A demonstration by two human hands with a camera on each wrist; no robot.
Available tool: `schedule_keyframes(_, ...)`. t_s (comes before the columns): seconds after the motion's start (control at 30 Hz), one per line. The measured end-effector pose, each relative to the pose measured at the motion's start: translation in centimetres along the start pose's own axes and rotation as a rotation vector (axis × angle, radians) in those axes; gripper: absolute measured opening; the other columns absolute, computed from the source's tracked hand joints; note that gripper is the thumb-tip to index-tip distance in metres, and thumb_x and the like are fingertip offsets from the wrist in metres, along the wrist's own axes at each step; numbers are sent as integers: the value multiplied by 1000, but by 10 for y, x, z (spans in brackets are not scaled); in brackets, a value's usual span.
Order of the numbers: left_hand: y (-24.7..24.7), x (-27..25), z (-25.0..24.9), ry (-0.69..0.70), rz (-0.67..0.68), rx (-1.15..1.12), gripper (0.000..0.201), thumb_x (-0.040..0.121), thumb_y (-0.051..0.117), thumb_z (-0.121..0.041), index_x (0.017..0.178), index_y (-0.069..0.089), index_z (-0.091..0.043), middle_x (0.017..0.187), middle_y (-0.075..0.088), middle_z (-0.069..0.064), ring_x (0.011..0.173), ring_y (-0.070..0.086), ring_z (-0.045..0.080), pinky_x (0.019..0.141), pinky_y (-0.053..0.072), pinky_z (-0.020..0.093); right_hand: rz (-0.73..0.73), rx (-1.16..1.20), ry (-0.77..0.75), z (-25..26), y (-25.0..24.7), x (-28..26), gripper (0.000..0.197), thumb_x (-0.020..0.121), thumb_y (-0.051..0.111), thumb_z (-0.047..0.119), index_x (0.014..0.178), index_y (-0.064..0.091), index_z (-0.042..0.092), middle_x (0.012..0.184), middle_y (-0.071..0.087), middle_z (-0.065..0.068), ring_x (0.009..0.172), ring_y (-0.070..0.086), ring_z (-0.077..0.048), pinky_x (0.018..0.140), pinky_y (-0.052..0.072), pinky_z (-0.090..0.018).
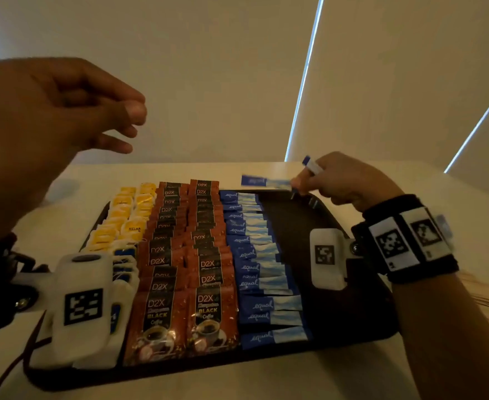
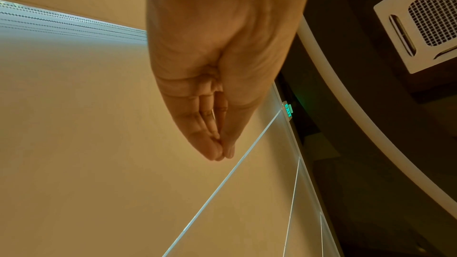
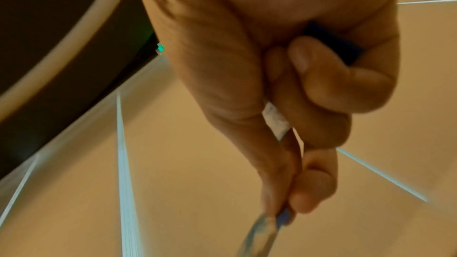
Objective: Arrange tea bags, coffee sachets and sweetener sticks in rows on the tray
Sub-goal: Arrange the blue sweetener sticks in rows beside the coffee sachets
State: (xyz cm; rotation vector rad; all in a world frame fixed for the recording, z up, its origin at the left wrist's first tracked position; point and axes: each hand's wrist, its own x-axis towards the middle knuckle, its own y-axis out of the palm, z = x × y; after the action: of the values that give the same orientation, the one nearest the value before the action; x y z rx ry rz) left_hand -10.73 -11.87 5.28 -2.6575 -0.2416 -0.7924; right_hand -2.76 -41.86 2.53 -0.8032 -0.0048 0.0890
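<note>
Blue sweetener stick (image 1: 265, 181) pinched by right hand (image 1: 350, 180) fingers (image 3: 314, 189) over tray (image 1: 309, 226); left hand (image 1: 50, 116) loosely curled, empty.

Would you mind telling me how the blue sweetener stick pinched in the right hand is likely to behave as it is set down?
The sweetener stick juts sideways from the right hand without drooping, so it is probably fairly stiff and light. It looks flat, like the sticks in the row on the tray, so rolling seems unlikely. Its wrapper looks smooth, so it may slide if nudged.

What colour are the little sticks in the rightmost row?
Dark blue fading to pale blue, the sweetener sticks; clearest in the head view.
</note>
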Motion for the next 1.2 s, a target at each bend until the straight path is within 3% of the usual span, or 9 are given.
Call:
schedule_keyframes(0.27, -1, -1, -1, 23, -5, 48, 21, 71, 65, -35, 91, 66, -28, 84, 72, -9, 78, 68, 8, 59, 54, 15, 303, -287, 139, -2, 33, 27, 27, 81, 71, 25, 100, 72, 6, 73, 63, 1, 51, 40, -8, 40, 30, -18)
schedule_keyframes(0.47, 5, -5, -7, 26, -3, 31, 20, 70, 65, -35, 89, 66, -30, 83, 72, -9, 77, 68, 10, 59, 54, 15, 338, -320, 131, -4, 47, 30, 32, 77, 75, 28, 100, 72, 4, 93, 70, -7, 54, 41, -9, 46, 30, -21)
schedule_keyframes(0.57, 6, -7, -6, 13, -8, 31, 20, 70, 66, -34, 89, 67, -28, 81, 72, -9, 75, 68, 10, 58, 54, 16, 298, -344, 69, 3, 44, 27, 34, 80, 72, 31, 100, 69, 4, 80, 68, 0, 51, 49, -4, 47, 33, -19)
schedule_keyframes(0.67, 12, -10, -8, -33, 28, 46, 16, 72, 66, -30, 86, 67, -24, 79, 72, -8, 72, 67, 8, 58, 56, 18, 268, -174, -91, 16, 38, 16, 31, 81, 71, 26, 105, 64, 9, 76, 63, 3, 66, 56, -9, 55, 37, -18)
schedule_keyframes(0.83, 41, -20, -14, -147, 259, 133, 36, 67, 60, -46, 85, 70, -16, 71, 71, -2, 61, 66, 9, 52, 53, 17, 674, 197, -268, 50, 37, -28, 50, 81, 67, 5, 125, 47, 18, 71, 55, -1, 44, 41, -5, 39, 31, -18)
schedule_keyframes(0.97, 60, -27, -14, -201, 342, 79, 41, 72, 56, -46, 84, 70, -10, 69, 70, 5, 61, 68, 17, 53, 55, 21, 476, 32, -654, 68, 54, -50, 37, 76, 70, 9, 109, 53, 3, 82, 62, -11, 69, 61, -20, 62, 52, -37)
schedule_keyframes(1.0, 61, -28, -14, -210, 338, 50, 36, 75, 57, -42, 84, 70, -9, 70, 71, 7, 60, 67, 17, 53, 55, 21, 421, -7, -685, 68, 57, -51, 36, 78, 68, 12, 108, 53, 3, 81, 61, -6, 69, 60, -15, 63, 51, -33)
schedule_keyframes(1.07, 59, -27, -14, -234, 320, 1, 22, 79, 63, -27, 86, 70, -7, 72, 71, 10, 61, 68, 20, 56, 57, 23, 331, -47, -653, 68, 57, -55, 49, 80, 67, 18, 124, 44, 15, 79, 59, 10, 68, 58, 0, 62, 47, -20)
schedule_keyframes(1.2, 54, -26, -12, -235, 277, -16, 9, 78, 68, -11, 86, 71, -9, 76, 72, 9, 69, 70, 23, 62, 57, 21, 357, 67, -516, 64, 45, -57, 54, 82, 67, 23, 130, 43, 23, 81, 70, 1, 62, 64, -5, 59, 53, -21)
